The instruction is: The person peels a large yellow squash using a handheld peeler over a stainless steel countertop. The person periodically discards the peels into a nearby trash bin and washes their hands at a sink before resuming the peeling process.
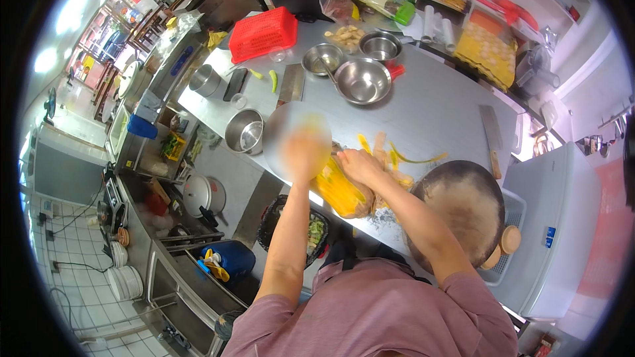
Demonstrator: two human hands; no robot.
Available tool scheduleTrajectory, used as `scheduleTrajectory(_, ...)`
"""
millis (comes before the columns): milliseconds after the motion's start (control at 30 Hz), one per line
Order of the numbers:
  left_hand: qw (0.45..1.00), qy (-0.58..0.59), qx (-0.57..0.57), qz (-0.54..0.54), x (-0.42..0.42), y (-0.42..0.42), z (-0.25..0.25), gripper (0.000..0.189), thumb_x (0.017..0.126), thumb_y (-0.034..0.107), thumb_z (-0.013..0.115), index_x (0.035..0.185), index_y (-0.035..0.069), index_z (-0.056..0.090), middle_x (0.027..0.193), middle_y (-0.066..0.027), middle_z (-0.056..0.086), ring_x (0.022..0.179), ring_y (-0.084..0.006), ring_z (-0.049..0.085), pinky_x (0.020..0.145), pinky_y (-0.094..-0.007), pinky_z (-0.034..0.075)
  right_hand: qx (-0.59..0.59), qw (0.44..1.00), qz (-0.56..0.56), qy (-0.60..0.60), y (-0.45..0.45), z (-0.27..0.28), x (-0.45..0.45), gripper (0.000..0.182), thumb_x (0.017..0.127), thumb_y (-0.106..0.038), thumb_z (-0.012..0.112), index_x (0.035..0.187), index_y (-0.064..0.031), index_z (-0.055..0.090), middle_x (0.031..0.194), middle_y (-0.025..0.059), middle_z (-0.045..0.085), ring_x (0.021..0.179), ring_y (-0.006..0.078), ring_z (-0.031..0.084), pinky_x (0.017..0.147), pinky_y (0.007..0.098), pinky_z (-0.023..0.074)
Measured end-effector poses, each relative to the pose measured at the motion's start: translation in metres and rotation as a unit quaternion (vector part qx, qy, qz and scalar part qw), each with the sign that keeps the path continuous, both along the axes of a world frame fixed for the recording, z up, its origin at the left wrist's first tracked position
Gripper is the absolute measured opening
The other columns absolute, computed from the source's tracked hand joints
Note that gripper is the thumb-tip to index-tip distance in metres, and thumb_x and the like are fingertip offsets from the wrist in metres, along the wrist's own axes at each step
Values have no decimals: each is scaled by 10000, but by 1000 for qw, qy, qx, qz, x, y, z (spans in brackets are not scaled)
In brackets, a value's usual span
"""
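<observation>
A large squash [342, 192], its rind largely stripped to yellow-orange flesh, lies on the near edge of the metal table. My left hand [301, 151] is over its far end, but a round blur hides the fingers and whatever they touch. Just right of that, my right hand [356, 163] is closed on a small tool at the squash's upper side; the tool's kind cannot be told. Long strips of yellow and tan peel [394, 158] lie on the table beyond and right of the squash. A cleaver [291, 82] rests flat beyond my left hand.
A thick round chopping block [459, 213] stands at the near right, with another cleaver [491, 129] beyond it. Steel bowls [363, 81], a steel pot [244, 131] and a red plastic basket [263, 34] stand on the metal table [436, 89]. Below its edge is a lined waste bin [268, 223].
</observation>
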State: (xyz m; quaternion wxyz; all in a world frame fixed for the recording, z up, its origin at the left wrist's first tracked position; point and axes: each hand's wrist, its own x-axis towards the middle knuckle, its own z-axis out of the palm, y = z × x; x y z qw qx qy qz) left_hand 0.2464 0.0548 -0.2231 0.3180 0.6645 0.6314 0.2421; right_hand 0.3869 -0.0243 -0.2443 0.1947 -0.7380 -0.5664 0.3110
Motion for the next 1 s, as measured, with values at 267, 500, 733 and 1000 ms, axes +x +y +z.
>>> scheduleTrajectory(267,996,-21,-7,90,1,11,-19,566,685,362,731,1224,248,599,1457,-185,292,1291,-347,401,1047,-405,353,2,1000,18,-5,-60,-23,2,414,976,-363,390,905,-14,601,848,261,639,845,451,613,741,532,483)
scheduleTrajectory(500,995,6,-12,94,8,17,-24,576,691,383,723,1238,279,578,1505,-155,209,1312,-372,348,1056,-445,336,-118,993,6,-8,-130,9,14,396,969,-352,401,908,-22,610,870,246,638,850,447,601,741,527,472)
scheduleTrajectory(733,995,-28,-45,87,-7,30,-46,566,719,427,696,1247,268,569,1476,-170,282,1320,-373,336,1057,-456,328,-77,997,0,10,-140,-1,48,450,977,-374,375,894,-9,624,865,242,646,835,439,618,739,528,485)
scheduleTrajectory(1000,998,16,7,54,3,18,-36,545,745,462,699,1232,244,584,1433,-199,330,1297,-353,384,1048,-429,342,4,1000,-1,-10,-3,13,-1,456,980,-366,362,889,-3,623,906,247,654,846,442,621,751,516,489)
